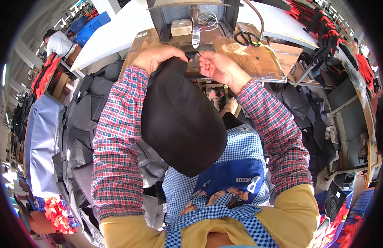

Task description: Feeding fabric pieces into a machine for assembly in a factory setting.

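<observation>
A large rounded black fabric piece hangs from my hands over my lap and checked apron. My left hand grips its upper edge, thumb and fingers closed on the cloth. Beside it, my right hand is curled, its thumb and forefinger pinched close to the tip of the same edge. What lies between those right fingertips is too small to make out. Just beyond both hands, the clear, pointed tip of a grey machine comes down above the wooden worktop.
Black-handled scissors lie on the worktop right of the machine, near a beige switch box. Dark fabric pieces are heaped at my left, and more dark cloth hangs at the right. Another person bends over work far left.
</observation>
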Motion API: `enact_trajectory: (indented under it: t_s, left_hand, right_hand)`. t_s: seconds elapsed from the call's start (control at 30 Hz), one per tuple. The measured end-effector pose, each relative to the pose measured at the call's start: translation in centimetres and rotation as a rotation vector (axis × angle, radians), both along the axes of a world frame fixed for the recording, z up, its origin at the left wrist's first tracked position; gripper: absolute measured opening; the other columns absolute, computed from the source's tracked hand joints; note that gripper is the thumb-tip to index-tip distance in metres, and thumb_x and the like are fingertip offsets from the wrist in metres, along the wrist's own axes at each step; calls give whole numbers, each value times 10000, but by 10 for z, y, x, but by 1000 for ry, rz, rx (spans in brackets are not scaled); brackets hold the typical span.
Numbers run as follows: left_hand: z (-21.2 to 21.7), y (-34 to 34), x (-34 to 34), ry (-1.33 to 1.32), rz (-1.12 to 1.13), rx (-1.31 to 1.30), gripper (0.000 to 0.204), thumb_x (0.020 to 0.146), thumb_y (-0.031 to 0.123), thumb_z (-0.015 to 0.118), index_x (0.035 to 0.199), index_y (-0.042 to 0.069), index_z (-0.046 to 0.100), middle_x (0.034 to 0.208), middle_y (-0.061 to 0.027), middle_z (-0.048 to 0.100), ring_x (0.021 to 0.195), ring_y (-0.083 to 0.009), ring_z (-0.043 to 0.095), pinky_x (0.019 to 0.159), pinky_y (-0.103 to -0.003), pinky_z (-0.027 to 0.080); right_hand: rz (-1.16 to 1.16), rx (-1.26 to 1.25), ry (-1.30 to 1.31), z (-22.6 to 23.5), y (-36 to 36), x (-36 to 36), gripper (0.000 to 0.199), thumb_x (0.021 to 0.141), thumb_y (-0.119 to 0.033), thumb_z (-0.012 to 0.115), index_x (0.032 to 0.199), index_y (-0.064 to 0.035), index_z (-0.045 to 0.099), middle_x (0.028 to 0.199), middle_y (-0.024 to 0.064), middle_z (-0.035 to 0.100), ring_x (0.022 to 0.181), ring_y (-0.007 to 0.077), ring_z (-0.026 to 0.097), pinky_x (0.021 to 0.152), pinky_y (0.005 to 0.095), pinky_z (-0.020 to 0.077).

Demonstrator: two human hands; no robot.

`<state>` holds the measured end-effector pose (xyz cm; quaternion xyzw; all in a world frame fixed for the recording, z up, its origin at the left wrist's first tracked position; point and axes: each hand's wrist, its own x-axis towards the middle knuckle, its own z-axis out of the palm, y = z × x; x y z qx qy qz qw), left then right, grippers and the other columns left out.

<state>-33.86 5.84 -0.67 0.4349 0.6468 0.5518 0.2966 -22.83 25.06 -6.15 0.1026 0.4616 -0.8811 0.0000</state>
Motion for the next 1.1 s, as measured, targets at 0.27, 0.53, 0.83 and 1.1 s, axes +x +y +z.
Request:
enact_trajectory:
  t_s: [0.27,0.53,0.83,1.1]
  left_hand:
    - [6,18,-10,-339,235,-271,128,771,145,726,856,49,722,835,-48,687,750,-143,642,674,-269,528]
    - [-2,10,-24,-219,102,-198,313,775,75,719,1081,22,683,1118,-81,653,998,-150,638,841,-260,527]
    - [0,19,-21,-352,287,-224,450,683,134,811,1095,26,665,983,-92,665,871,-165,637,743,-279,537]
    - [6,-8,-28,-302,328,-237,482,750,138,758,1196,21,617,1021,-94,667,907,-165,644,769,-274,533]
  right_hand:
    - [-23,-85,28,0,2,-13,145,966,-130,515,871,-43,581,755,17,604,674,118,564,636,263,497]
    - [-77,-101,33,2,-6,-16,168,961,-136,518,828,-45,564,731,23,593,646,125,557,613,263,490]
    - [-144,-71,51,5,-12,-16,187,959,-132,499,789,-64,539,696,19,562,616,133,538,589,274,479]
    - [-119,-82,265,20,20,10,148,954,-200,555,842,-104,553,708,-10,557,620,113,529,609,290,474]
